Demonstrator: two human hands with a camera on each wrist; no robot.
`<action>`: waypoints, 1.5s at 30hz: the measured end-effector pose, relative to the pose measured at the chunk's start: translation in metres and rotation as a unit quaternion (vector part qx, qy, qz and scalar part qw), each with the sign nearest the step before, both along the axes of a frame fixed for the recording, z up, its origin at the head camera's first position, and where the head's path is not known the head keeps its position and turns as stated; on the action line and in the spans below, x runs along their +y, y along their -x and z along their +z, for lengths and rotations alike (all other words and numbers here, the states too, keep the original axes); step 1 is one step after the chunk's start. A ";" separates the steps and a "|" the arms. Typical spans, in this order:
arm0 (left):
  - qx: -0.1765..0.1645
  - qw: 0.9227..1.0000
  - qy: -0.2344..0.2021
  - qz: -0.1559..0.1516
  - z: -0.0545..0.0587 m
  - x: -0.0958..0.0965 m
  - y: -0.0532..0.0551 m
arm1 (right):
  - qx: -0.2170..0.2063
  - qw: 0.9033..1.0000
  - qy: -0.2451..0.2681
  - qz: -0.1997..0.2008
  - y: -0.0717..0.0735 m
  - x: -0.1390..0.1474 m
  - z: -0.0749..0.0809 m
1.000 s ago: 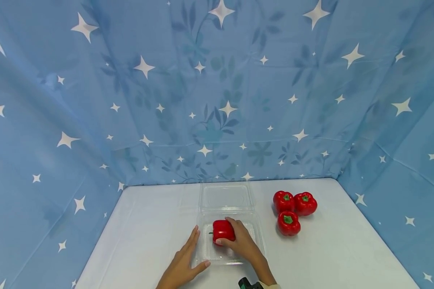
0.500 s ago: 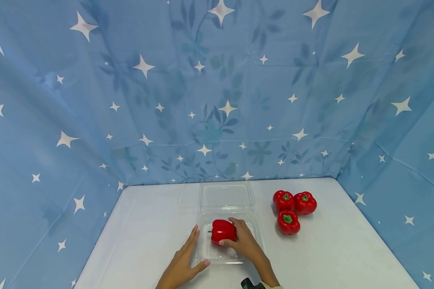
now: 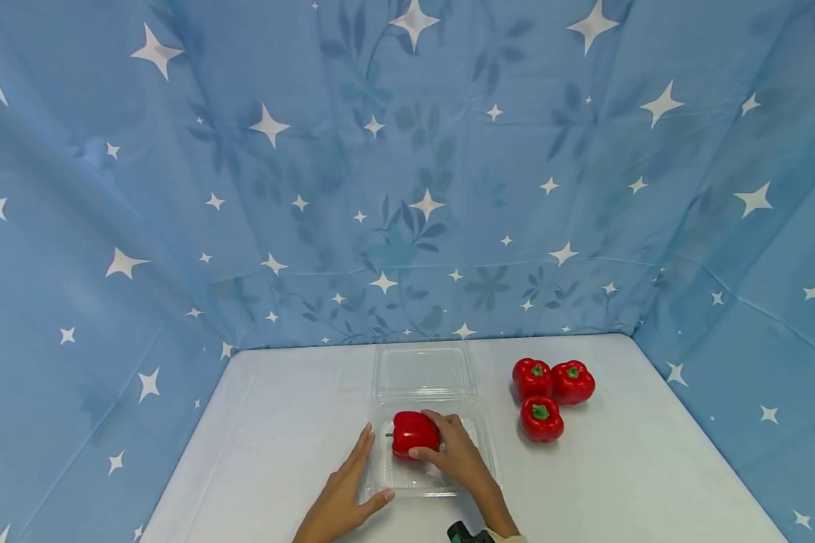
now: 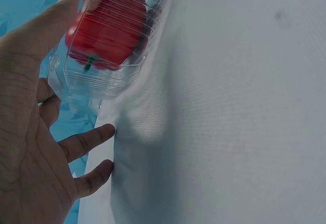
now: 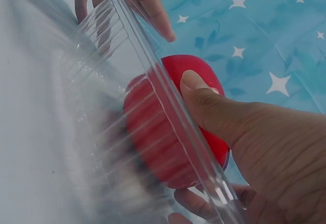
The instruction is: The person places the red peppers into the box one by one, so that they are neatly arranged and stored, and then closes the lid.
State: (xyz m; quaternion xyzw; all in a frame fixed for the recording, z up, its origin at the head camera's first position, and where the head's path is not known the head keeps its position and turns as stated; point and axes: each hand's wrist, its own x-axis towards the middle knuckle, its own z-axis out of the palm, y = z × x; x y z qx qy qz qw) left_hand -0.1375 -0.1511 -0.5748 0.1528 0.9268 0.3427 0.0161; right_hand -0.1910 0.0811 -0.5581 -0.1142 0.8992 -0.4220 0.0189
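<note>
A red bell pepper (image 3: 413, 435) lies on its side inside a clear plastic clamshell box (image 3: 394, 481), its green stem pointing left. My right hand (image 3: 458, 456) grips it from the right, thumb on the near side and fingers over the far side. In the right wrist view the thumb presses on the pepper (image 5: 163, 127) behind the ribbed box wall. My left hand (image 3: 342, 494) rests along the left side of the box with fingers straight and thumb at the near left corner. The left wrist view shows the stem end of the pepper (image 4: 109, 28) through the plastic.
The box's clear lid (image 3: 424, 369) lies folded back behind it. Three more red bell peppers, a front one (image 3: 542, 419), a back left one (image 3: 533, 378) and a back right one (image 3: 573, 382), stand stem up on the white table (image 3: 278, 422). A blue starry curtain (image 3: 407, 188) surrounds the table.
The pepper in my right hand shifts slightly right, then back left within the box. My left hand stays in place, and the three other peppers have not moved.
</note>
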 end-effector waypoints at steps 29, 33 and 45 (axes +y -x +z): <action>0.020 1.000 -0.008 -0.002 -0.003 -0.001 0.001 | 0.025 0.999 0.034 -0.010 0.008 -0.021 -0.008; 0.025 1.000 -0.009 -0.002 -0.004 0.000 0.002 | 0.027 0.999 0.043 -0.015 0.009 -0.022 -0.009; 0.017 1.000 -0.008 -0.002 -0.003 0.000 0.002 | 0.019 0.999 0.042 -0.013 0.007 -0.022 -0.006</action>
